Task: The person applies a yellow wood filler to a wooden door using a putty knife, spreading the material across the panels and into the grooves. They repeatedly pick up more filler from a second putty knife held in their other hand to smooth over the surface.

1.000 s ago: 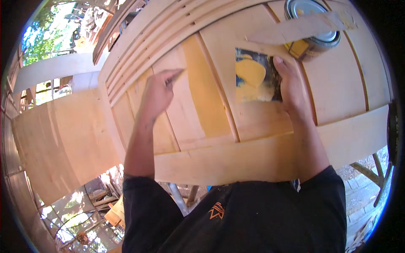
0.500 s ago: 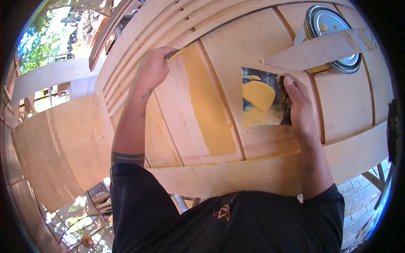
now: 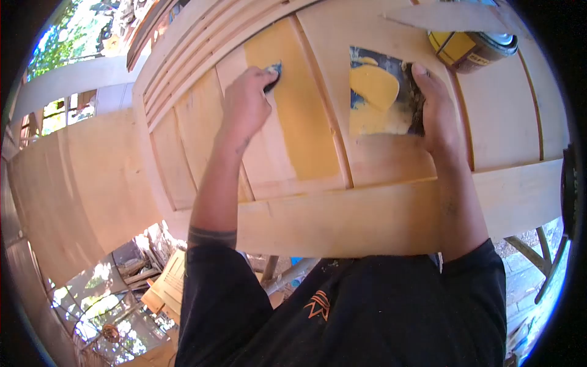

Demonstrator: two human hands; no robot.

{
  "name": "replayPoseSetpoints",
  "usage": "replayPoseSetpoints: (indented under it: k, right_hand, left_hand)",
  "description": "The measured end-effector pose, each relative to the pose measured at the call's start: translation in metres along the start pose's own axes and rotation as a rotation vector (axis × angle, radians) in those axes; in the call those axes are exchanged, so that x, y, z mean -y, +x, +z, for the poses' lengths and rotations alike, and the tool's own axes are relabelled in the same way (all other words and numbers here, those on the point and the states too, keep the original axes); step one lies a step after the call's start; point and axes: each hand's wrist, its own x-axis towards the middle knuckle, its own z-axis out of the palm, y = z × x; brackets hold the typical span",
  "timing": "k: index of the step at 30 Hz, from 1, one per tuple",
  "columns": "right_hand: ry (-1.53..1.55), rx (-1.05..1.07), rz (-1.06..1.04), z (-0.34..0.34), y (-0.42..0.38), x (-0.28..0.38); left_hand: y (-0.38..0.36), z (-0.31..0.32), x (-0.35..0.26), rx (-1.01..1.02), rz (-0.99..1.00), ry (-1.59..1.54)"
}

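Observation:
My left hand [image 3: 247, 98] is closed round a dark putty knife [image 3: 274, 76], its blade over the left edge of a yellow band of putty [image 3: 302, 116]. That band runs lengthwise down one panel of a pale wooden door [image 3: 391, 168]. On the right, my right hand [image 3: 439, 113] grips a dark flat plate [image 3: 403, 76] by its side. A thick mound of yellow putty [image 3: 380, 87] sits on the plate, with a thinner smear below it. The plate is held above the neighbouring panel, clear of the left hand.
At the upper right stands a metal can [image 3: 471, 50] with a yellow label, a thin wooden board [image 3: 446, 18] lying across its top. Slats [image 3: 202, 52] line the door's upper left. A plywood sheet [image 3: 79, 189] is at the left, and wood scraps lie below.
My left hand with the putty knife has come down and right from the panel's top edge. The view has tilted, so the door and can appear higher. My right hand still holds the plate.

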Motion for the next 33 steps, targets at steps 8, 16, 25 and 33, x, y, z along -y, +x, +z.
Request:
replayPoseSetpoints:
  k: [8,16,25,33]
  right_hand:
    - [0.087,0.003,-0.001,-0.004,0.008,-0.007]
    - [0.032,-0.041,-0.059,-0.004,0.014,0.008]
    - [0.008,0.036,-0.137,-0.015,0.022,0.005]
    - [-0.033,-0.105,-0.379,-0.012,0.029,-0.011]
  left_hand:
    - [-0.142,0.014,-0.059,-0.062,-0.015,0.07]
    - [-0.107,-0.076,-0.074,0.257,0.262,0.059]
    - [0.022,-0.06,-0.152,0.786,0.963,0.539]
    - [0.052,-0.038,-0.162,0.95,1.019,0.671]
